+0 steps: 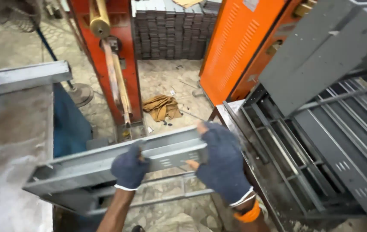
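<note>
Both my hands wear dark blue knit gloves with the fingertips cut off. My left hand [129, 168] grips the front edge of a long grey sheet-metal channel part [97, 161] with small louvre slots. My right hand [222, 165] holds the same part at its right end. The part lies roughly level, running from the lower left up to the right, between a grey machine table and a stack of similar parts.
A grey metal table [9, 141] fills the left. Several grey metal frames and panels [321, 146] are stacked at right. Orange-red machine housings [239, 47] and a red press column [119, 60] stand behind. A brown rag [162, 107] lies on the stone floor.
</note>
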